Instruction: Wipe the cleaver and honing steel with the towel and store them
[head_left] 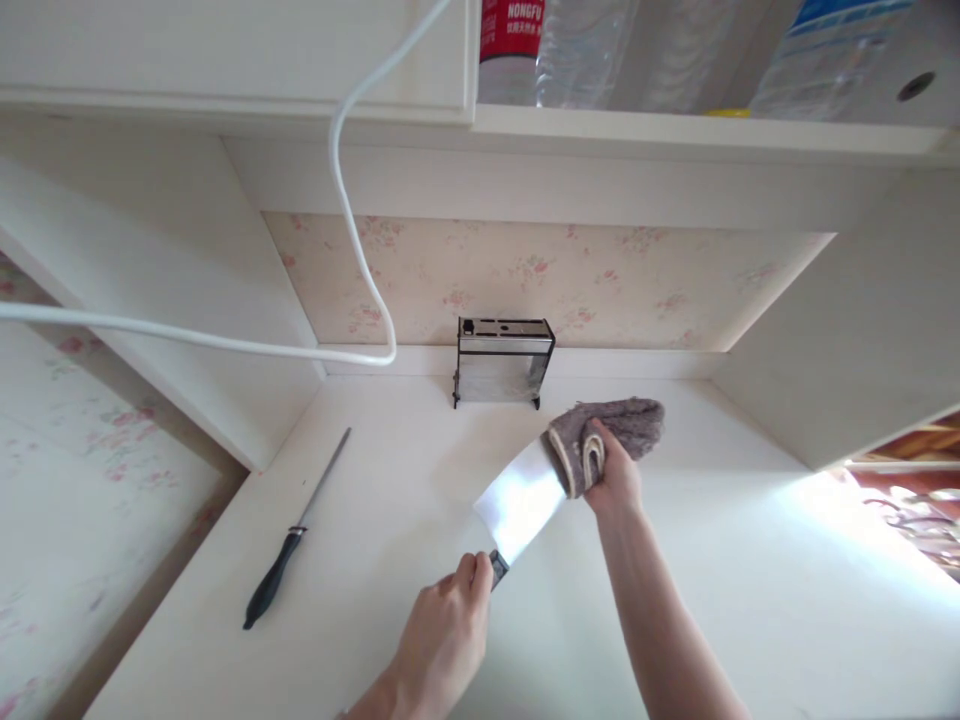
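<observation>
head view, cleaver (519, 500) tip up-right — diagonal

Bright daylight enters right of the right hand (615, 480); cleaver blade (521, 500) glares white; frame edges bow.

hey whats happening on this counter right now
A person holds a cleaver by its handle in the left hand, blade angled up over the white counter. The right hand presses a folded grey cloth against the far end of the blade. A honing steel lies to the left, and a metal knife block stands at the back wall.
</observation>
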